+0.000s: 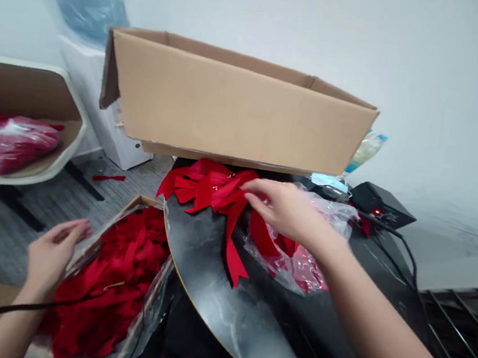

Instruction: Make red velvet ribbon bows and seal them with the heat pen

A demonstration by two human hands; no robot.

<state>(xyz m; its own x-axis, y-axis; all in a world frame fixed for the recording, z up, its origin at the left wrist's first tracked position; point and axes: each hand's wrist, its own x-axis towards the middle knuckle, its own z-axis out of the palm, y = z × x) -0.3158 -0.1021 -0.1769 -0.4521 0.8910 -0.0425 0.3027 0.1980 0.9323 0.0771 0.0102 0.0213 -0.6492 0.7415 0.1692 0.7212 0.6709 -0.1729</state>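
Note:
My right hand (279,205) reaches over the round dark table, with thumb and forefinger pinched on a red ribbon bow (236,202) at the edge of a pile. The pile of red ribbon bows (203,186) shows small shiny bits, and one forked ribbon tail hangs toward the table's middle. My left hand (53,251) is raised beside the carton of red ribbons (116,274), fingers curled together; whatever may be between them is too small to make out. Under my right forearm lies a clear plastic bag (301,269) with red pieces inside.
A large open cardboard box (239,108) stands at the table's back. A black box with a red light (381,203) and cables sits right. A white chair (14,179) holds a bagged red bundle (18,144). A black cord (19,307) crosses my left wrist.

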